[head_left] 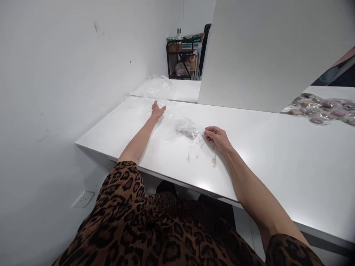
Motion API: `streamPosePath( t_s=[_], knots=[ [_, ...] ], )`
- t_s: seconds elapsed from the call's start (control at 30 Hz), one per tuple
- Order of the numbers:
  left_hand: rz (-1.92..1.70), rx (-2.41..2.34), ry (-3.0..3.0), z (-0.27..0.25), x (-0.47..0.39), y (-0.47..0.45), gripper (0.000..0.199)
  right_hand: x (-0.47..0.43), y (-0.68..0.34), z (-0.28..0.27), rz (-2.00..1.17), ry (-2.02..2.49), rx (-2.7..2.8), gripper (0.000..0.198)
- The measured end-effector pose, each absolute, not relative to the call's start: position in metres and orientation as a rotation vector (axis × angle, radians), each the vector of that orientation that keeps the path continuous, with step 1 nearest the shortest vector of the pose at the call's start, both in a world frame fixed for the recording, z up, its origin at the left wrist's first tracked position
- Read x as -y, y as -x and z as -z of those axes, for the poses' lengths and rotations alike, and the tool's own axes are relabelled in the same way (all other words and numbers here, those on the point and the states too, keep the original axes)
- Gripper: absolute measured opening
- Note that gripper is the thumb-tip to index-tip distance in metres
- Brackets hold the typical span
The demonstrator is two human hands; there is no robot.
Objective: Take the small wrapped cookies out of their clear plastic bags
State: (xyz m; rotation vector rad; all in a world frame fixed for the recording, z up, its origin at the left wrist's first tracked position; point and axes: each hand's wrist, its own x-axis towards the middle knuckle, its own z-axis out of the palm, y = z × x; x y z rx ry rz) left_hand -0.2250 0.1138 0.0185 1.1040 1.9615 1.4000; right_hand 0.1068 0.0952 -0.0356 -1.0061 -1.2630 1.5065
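Observation:
My left hand [158, 110] reaches far out over the white table [277, 155] and rests flat, fingers apart, on thin clear plastic film [166, 111] near the far edge. My right hand [217, 136] lies on the table with its fingers curled, pinching the edge of a clear plastic bag [203, 146] that lies flat. Just left of that hand sits a small crumpled clear packet [188, 128] with something grey-white inside. Both sleeves are leopard print.
A heap of clear plastic bags [156, 87] lies on the second table behind. A pile of wrapped purplish items [321, 107] sits at the far right. A white partition [263, 51] stands behind the table; a black shelf cart [181, 55] is in the corner.

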Motion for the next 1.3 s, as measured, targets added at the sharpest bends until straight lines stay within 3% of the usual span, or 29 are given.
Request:
streamPosePath(
  t_s=[0.07,0.2,0.33,0.4,0.53,0.67,0.83,0.97,1.3],
  knots=[
    [-1.390,-2.146,-1.185,-0.018,-0.112,0.219,0.075,-0.096,-0.106,0.036,-1.506,1.009,1.258,0.042],
    [-1.110,-2.066,-1.712,-0.013,-0.088,0.184,0.054,-0.094,-0.106,0.035,-1.500,1.008,1.270,0.038],
    [-0.708,-1.767,-2.005,-0.009,-0.063,0.158,0.079,-0.093,-0.106,0.032,-1.491,0.995,1.282,0.035],
    [-0.672,-1.725,-2.018,-0.008,-0.058,0.153,0.087,-0.093,-0.106,0.031,-1.502,0.996,1.281,0.039],
    [-1.094,-1.619,-1.774,-0.008,-0.059,0.145,0.031,-0.095,-0.106,0.033,-1.510,0.990,1.305,0.049],
    [-1.448,-1.289,-1.241,-0.017,-0.061,0.127,0.017,-0.094,-0.106,0.035,-1.428,0.899,1.460,0.061],
    [-1.507,-1.121,-0.893,-0.030,-0.060,0.098,0.014,-0.085,-0.106,0.025,-1.545,0.838,1.496,0.072],
    [-1.523,-1.050,-0.926,-0.036,-0.058,0.084,0.017,-0.082,-0.104,0.016,-1.711,0.823,1.295,0.062],
    [-1.643,-1.099,-1.224,-0.026,-0.049,0.079,0.044,-0.101,-0.118,0.013,-1.330,0.930,0.919,0.047]
  ],
)
